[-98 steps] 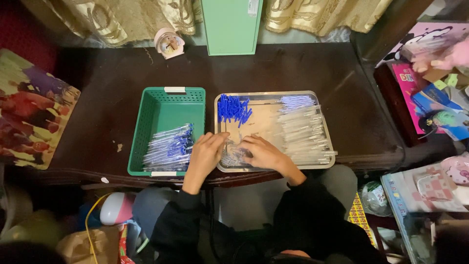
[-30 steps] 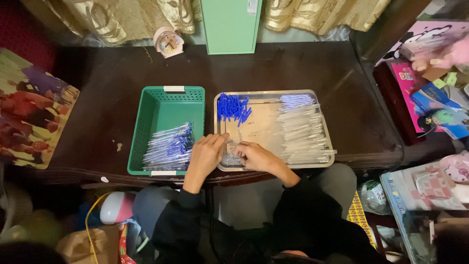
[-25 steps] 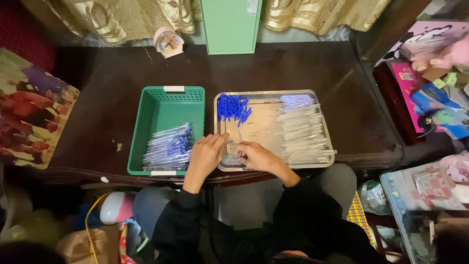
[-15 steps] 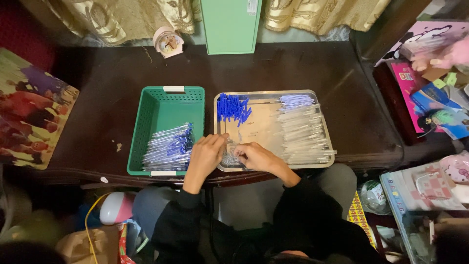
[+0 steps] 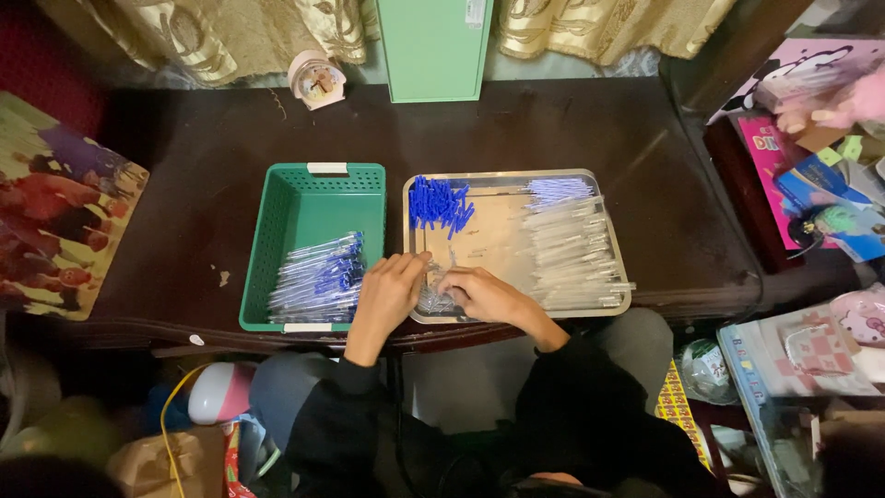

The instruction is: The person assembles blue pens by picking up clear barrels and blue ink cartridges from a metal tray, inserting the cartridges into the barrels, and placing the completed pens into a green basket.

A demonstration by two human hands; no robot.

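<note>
Both of my hands meet over the near-left corner of a metal tray (image 5: pixel 608 312). My left hand (image 5: pixel 389 295) and my right hand (image 5: pixel 481 291) close around a small pen part between them, above a little heap of small clear pieces (image 5: pixel 431 301). In the tray lie a pile of blue pen caps (image 5: pixel 438 202) at the far left and a row of clear pen barrels (image 5: pixel 572 249) on the right. Left of the tray, a green plastic basket (image 5: pixel 286 221) holds several finished blue pens (image 5: pixel 318 277).
The tray and basket sit on a dark wooden table (image 5: pixel 590 129). A green box (image 5: pixel 435 46) and a small clock (image 5: pixel 316 80) stand at the far edge. A colourful picture board (image 5: pixel 55 221) lies left; toys and boxes (image 5: pixel 820 166) crowd the right.
My hands have stayed at the tray's near-left corner. The right hand drew slightly closer to the left one; the fingers shift a little.
</note>
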